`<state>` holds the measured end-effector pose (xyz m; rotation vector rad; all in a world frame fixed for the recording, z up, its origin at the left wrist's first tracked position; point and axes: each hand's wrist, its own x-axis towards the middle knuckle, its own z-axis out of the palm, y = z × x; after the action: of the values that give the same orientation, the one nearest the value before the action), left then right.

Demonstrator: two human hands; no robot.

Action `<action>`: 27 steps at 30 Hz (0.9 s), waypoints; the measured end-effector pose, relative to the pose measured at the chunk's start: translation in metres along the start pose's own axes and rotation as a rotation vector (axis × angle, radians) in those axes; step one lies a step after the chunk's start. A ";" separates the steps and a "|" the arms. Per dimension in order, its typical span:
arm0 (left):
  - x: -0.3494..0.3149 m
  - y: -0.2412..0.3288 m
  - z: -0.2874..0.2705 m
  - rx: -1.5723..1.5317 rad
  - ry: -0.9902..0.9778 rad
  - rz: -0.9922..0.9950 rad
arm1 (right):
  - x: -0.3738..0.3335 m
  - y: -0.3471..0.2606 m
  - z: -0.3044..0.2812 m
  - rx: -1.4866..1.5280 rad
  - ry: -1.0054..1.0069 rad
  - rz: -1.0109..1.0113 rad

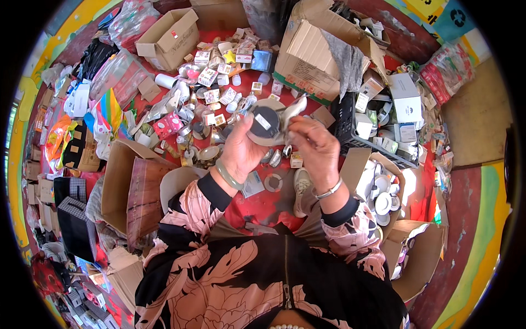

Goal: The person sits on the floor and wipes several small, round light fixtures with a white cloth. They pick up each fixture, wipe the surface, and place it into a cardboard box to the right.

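Observation:
My left hand (242, 147) grips a round, flat object (265, 123) by its left edge, thumb along the rim. It has a pale grey-beige rim, a dark disc in the middle and a small white label. At its right side my right hand (318, 143) has its fingers pinched together on a crumpled whitish wrap (293, 112), apparently thin plastic, that sticks out from the object. Exactly where wrap and object meet is partly hidden by the fingers. Beneath both hands lies a spread of small boxes (220, 119), with several round metallic pieces (210, 152).
A black plastic crate (345, 123) of boxed goods stands right. Nearer is a cardboard box (356, 163) holding white round parts. Open cartons stand at left (118, 178), far left (167, 44) and far right (309, 57). My shoe (301, 189) rests on the red floor (246, 211).

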<state>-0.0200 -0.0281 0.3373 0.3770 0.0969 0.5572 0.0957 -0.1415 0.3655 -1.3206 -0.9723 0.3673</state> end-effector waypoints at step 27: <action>-0.017 0.017 0.018 0.354 -0.145 -0.144 | 0.028 0.020 -0.052 0.417 0.413 0.207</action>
<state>-0.0391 -0.0293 0.3601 0.7472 0.0825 0.3675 0.1574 -0.1491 0.3605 -1.0567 -0.3858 0.4082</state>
